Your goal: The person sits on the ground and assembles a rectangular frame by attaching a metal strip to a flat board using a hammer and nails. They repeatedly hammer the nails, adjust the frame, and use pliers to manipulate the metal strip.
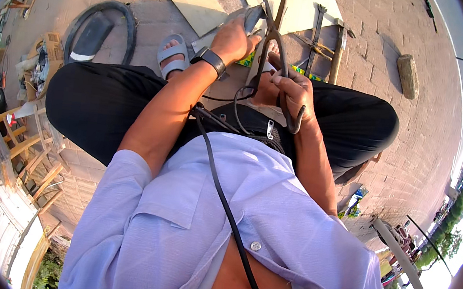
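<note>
The person wears a loose, pale lavender-blue shirt [134,247], with a patch pocket [171,200] on the left chest, a round light button [255,245], an open neck and a left sleeve [136,165] ending near the elbow. Below are black trousers [100,92], black fabric at the waist with silver-coloured zip pulls [270,129], and light grey open-toed sandals [173,39]. A dark watch [211,60] with a broad band circles the left wrist, and a black cable [220,194] runs down the shirt front.

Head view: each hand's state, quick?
Left hand: on a dark grey piece; grip can't be told.
Right hand: closed on a handle of the large shears.
</note>
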Available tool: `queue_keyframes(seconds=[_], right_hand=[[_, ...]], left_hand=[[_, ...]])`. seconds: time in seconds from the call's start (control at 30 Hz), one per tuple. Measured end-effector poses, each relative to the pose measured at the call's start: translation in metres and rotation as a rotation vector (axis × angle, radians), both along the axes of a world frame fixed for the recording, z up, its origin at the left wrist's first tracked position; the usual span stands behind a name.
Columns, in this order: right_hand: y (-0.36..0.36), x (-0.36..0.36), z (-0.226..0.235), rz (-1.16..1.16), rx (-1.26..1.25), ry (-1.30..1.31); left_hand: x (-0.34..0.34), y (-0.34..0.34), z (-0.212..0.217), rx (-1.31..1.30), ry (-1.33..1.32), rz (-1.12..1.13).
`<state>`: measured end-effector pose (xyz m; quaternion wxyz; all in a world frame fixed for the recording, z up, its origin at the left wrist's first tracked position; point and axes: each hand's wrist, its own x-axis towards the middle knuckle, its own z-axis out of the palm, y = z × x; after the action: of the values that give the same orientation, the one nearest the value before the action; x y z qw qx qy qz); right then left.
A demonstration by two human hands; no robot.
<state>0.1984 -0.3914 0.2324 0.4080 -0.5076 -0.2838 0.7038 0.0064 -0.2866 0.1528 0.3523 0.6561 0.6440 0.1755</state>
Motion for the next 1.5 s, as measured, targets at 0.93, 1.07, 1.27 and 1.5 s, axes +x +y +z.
queue_keyframes(seconds=[0.93, 1.07, 1.27, 1.5], right_hand=[[0.108, 0.014, -0.052, 0.022, 0.257, -0.298], [0.134, 0.015, -0.092, -0.012, 0.245, -0.324], [0.155, 0.008, -0.114, -0.062, 0.128, -0.136], [0.179, 0.020, -0.146, -0.034, -0.001, -0.141]], left_hand=[[-0.042, 0.028, 0.011, -0.068, 0.073, 0.056], [-0.036, 0.027, 0.024, -0.149, 0.062, 0.077], [-0.041, 0.032, 0.027, -0.202, 0.083, 0.078], [-0.049, 0.035, -0.018, -0.102, 0.162, -0.102]])
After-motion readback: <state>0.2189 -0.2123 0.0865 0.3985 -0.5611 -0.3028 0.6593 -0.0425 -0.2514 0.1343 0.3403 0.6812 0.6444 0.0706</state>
